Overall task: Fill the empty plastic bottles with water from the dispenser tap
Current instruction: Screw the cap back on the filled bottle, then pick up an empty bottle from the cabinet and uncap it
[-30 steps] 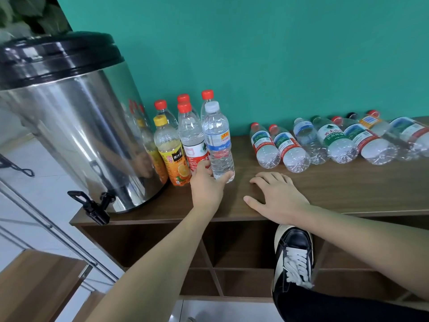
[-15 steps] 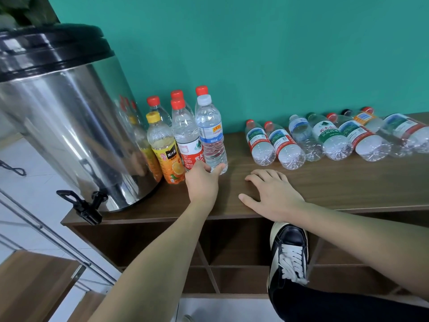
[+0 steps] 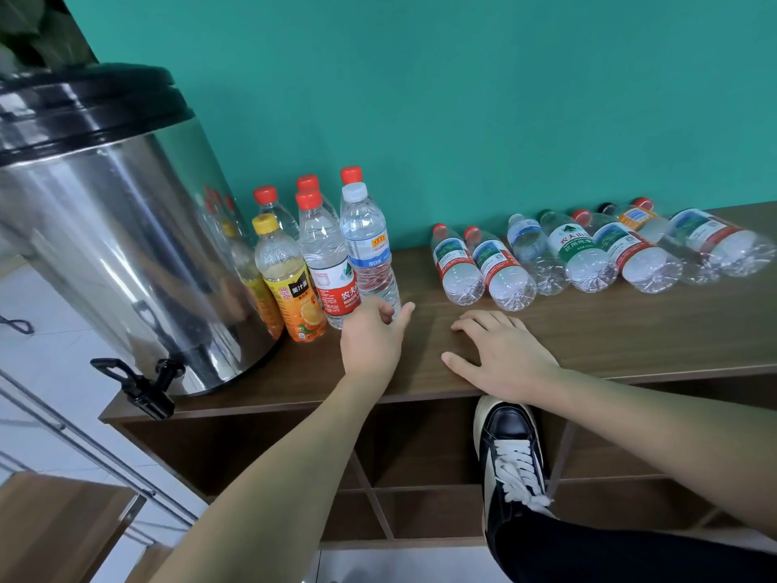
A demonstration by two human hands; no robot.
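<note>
We are looking down at a brown wooden shelf top running across the middle of the frame, in front of a teal wall. Our left hand is reaching toward the base of the white-capped bottle standing at centre; the thumb is sticking out to the right and the fingers are loosely curved just in front of the bottle, and we cannot tell whether they are touching it. Our right hand is lying flat on the shelf top to the right, fingers spread and relaxed, holding nothing.

The white-capped bottle is standing upright in a cluster, just beside a red-labelled bottle and an orange juice bottle, with more red-capped bottles standing behind them against the wall.

At the left of the frame the steel dispenser with its black lid is sitting on the shelf top, and its black tap is sticking out over the lower-left edge.

Toward the right, a row of clear plastic bottles is lying on its side, bases toward us, caps toward the wall.

Below our right hand, a black-and-white shoe is showing in front of the open compartments.
</note>
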